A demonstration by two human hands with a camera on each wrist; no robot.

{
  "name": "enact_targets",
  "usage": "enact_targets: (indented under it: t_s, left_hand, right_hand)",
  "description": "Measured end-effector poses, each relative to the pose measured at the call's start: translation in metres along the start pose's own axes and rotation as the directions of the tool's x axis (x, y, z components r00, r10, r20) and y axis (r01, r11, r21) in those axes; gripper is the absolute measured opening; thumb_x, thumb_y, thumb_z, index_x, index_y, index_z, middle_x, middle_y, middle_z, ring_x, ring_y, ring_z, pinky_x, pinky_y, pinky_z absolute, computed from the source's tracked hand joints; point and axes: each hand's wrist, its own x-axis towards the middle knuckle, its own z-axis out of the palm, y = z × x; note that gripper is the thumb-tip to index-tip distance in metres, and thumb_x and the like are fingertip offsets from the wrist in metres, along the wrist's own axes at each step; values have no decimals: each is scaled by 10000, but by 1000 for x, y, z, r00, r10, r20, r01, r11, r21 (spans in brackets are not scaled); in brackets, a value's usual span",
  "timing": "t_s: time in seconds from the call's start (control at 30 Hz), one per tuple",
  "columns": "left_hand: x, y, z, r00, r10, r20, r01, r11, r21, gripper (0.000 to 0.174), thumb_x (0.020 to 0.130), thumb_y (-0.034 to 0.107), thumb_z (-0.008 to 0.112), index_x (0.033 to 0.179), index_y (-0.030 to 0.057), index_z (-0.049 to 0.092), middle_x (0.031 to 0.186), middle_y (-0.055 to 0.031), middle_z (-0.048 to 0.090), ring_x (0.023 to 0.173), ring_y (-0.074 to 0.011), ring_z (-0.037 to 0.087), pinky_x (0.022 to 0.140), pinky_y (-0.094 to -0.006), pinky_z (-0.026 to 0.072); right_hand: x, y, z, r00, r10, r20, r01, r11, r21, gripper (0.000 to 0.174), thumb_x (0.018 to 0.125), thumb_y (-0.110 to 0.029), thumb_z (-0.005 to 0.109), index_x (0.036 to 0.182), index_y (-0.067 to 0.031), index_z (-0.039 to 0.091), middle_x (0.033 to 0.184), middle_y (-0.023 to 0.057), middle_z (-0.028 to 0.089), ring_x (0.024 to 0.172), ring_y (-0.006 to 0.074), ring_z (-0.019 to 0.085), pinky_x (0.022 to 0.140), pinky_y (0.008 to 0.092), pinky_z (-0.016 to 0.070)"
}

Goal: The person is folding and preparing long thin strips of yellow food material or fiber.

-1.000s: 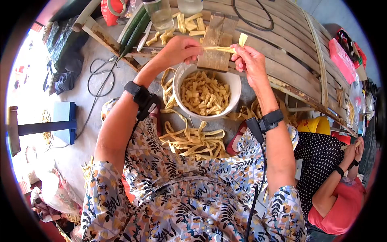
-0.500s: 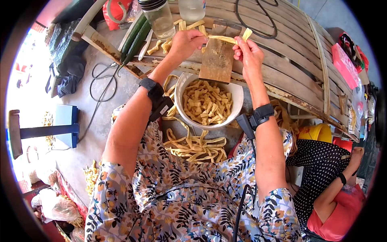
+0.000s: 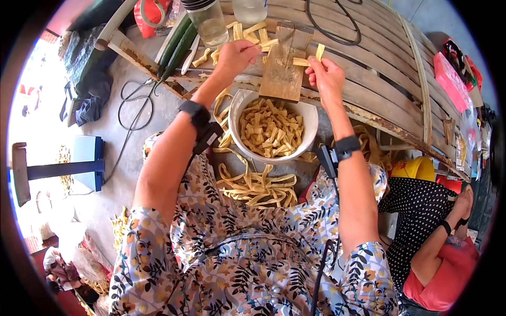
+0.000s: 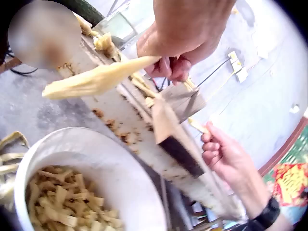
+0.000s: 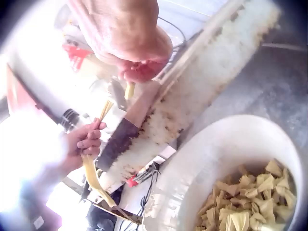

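My left hand (image 3: 235, 57) pinches a pale yellow flat strip (image 3: 270, 43) near the wooden board's upper left; in the left wrist view a longer strip end (image 4: 94, 81) sticks out behind the hand. My right hand (image 3: 328, 76) pinches a short strip piece (image 3: 301, 62) on the board's right side, one end of it standing up above the thumb. A gap separates the two pieces over the wooden board (image 3: 282, 81), which juts past the bench edge. Below it stands a white bucket (image 3: 313, 126) partly filled with short cut strip pieces (image 3: 271, 131).
Several short pieces (image 3: 238, 30), two jars (image 3: 211, 23) and green cucumbers (image 3: 176, 47) lie on the slatted bench (image 3: 379, 79). Long loose strips (image 3: 258, 187) pile on the floor between my feet. Another person (image 3: 440, 268) sits at the right.
The strip stretched between both hands has come apart into two pieces. My left hand has drawn slightly left, and my right hand has stayed near the board's right edge.
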Motion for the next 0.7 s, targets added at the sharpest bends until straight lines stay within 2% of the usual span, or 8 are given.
enact_targets:
  t_s: [0.13,0.23,0.27,0.4,0.47,0.57,0.63,0.7]
  left_hand:
    - [-30,12,-8,960,50,277,22,968,-249,215,876,160,475,995,17,583,729,15,550,592,-37,418,540,-156,341]
    - [-48,15,-1,957,50,287,27,966,-258,189,874,134,479,1011,27,552,761,-9,583,580,-39,453,536,-145,370]
    - [-49,11,0,952,78,296,-4,970,-241,177,872,128,483,1000,24,548,762,-12,588,567,-41,456,528,-148,378]
    - [-66,11,21,945,203,257,-232,969,86,127,851,76,499,965,36,536,730,-17,598,522,-59,479,469,-201,415]
    - [-77,14,30,922,273,274,-352,886,301,173,793,37,526,964,65,534,706,-51,591,548,-136,546,481,-250,444]
    - [-86,17,40,734,548,402,-679,573,459,216,728,38,548,942,67,540,719,-82,578,602,-234,579,514,-283,463]
    - [-95,26,44,676,601,426,-737,539,408,242,683,59,551,924,79,553,771,-83,575,664,-281,578,541,-307,470]
    - [-97,27,42,626,619,475,-780,494,385,243,680,68,553,922,84,555,802,-73,579,670,-269,583,553,-312,474]
  right_hand:
    - [-41,-22,-11,947,147,286,-113,985,-133,233,821,-219,597,857,8,631,653,77,612,494,76,517,449,202,418]
    - [-69,-10,-17,883,-191,428,331,901,-279,220,803,-209,615,879,-3,632,696,82,624,570,117,552,539,244,448]
    - [-73,-16,-23,922,-76,379,252,861,-442,229,800,-221,610,889,-11,623,735,88,622,640,145,570,601,267,447]
    - [-69,-23,-26,858,-461,227,514,744,-428,253,829,-255,560,869,-10,606,747,105,609,643,133,569,583,265,433]
    - [-64,-13,-23,895,-372,245,438,837,-329,249,843,-236,544,860,6,601,734,101,615,650,132,579,591,260,445]
    - [-72,-9,-16,942,-65,330,118,983,-143,249,864,-191,516,835,45,591,705,103,622,610,142,602,573,239,481]
    - [-78,-7,-15,868,244,433,-231,969,-83,240,865,-170,510,829,54,589,706,110,621,590,146,609,560,233,495]
    - [-78,-1,-19,801,317,507,-208,943,-261,226,871,-164,497,805,25,601,626,51,565,518,95,516,481,208,401]
